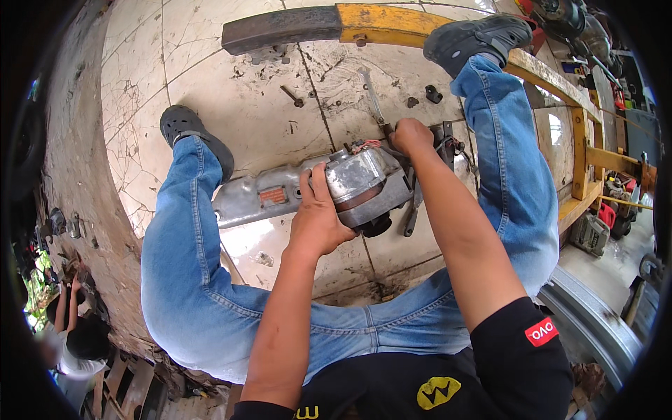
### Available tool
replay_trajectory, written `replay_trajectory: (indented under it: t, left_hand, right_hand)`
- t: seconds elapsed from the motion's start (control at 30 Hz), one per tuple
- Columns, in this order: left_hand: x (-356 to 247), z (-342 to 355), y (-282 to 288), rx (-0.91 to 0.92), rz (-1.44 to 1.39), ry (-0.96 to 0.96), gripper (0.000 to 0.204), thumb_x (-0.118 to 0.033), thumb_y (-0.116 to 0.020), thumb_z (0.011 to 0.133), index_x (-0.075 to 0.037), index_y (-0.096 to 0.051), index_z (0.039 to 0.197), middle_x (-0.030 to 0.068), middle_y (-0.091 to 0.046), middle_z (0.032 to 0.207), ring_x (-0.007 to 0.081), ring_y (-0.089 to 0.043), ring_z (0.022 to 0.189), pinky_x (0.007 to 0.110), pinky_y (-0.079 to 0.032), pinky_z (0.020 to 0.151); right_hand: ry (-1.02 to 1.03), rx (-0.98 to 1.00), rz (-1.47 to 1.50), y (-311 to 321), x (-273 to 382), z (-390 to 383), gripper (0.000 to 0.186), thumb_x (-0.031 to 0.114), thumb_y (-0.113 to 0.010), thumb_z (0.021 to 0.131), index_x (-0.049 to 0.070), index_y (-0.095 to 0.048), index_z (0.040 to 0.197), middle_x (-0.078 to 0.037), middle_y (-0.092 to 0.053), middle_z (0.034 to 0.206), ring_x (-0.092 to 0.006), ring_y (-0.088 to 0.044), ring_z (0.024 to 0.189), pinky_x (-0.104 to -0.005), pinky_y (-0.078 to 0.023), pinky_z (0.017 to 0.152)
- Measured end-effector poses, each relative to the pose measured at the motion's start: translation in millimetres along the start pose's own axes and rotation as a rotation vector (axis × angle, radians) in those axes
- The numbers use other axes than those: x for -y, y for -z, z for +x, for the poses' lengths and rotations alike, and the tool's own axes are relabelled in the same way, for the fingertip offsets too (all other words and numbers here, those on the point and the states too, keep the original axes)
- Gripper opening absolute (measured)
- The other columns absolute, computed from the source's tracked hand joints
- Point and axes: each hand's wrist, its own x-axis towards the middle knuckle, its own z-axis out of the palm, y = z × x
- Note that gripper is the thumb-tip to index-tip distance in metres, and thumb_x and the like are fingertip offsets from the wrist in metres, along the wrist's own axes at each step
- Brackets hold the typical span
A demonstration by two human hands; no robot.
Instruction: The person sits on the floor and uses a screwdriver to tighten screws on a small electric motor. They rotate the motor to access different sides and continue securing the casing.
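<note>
My left hand [318, 218] is wrapped round the near left side of a silver and dark metal alternator [359, 178], its fingers on top and the thumb low on the body. Copper-coloured wires show at its far side. The alternator rests against a long grey cast-metal cover [248, 194] lying on the tiles. My right hand [413, 138] is closed at the alternator's far right, by a short dark cylindrical piece [387, 131]; its fingers are mostly hidden. A wrench [372, 96] lies just beyond that piece. Below my right forearm is a dark long-handled tool [414, 208].
A bolt [292, 96] and a small black part [433, 94] lie on the stained tiles. Beyond my feet runs a black and yellow metal beam [350, 24], with a yellow frame [579, 150] at right. Another person [87, 339] is at lower left.
</note>
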Motion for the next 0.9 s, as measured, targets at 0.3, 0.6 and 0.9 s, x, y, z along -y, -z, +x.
replay_trajectory:
  t: [0.3, 0.6, 0.9]
  left_hand:
    - [-5, -3, 0, 0.033, -0.006, 0.019, 0.135, -0.022, -0.094, 0.053, -0.017, -0.005, 0.154, 0.0302, -0.018, 0.155, 0.0487, -0.059, 0.117, 0.048, -0.055, 0.096]
    - [-7, 0, 5, 0.066, 0.019, 0.057, 0.141, -0.024, -0.097, 0.053, -0.017, -0.001, 0.156, 0.0317, -0.017, 0.156, 0.0488, -0.057, 0.121, 0.045, -0.052, 0.102]
    - [-23, -2, 11, 0.117, 0.100, 0.115, 0.148, -0.028, -0.098, 0.051, -0.015, 0.003, 0.158, 0.0300, -0.006, 0.161, 0.0483, -0.037, 0.141, 0.048, -0.043, 0.111]
  right_hand:
    - [0.188, -0.254, 0.046, -3, 10, 0, 0.031, 0.029, -0.059, 0.093, 0.006, -0.071, 0.111, -0.018, -0.072, 0.111, -0.0344, -0.069, 0.104, -0.0455, -0.053, 0.090]
    - [0.361, -0.249, 0.628, 128, 29, -103, 0.034, 0.030, -0.055, 0.099, 0.003, -0.059, 0.119, -0.026, -0.071, 0.097, -0.0431, -0.067, 0.099, -0.0473, -0.051, 0.088]
    - [0.637, -0.419, 0.497, 63, 15, -185, 0.022, 0.016, -0.064, 0.094, 0.006, -0.067, 0.113, -0.018, -0.068, 0.107, -0.0346, -0.068, 0.091, -0.0418, -0.053, 0.079]
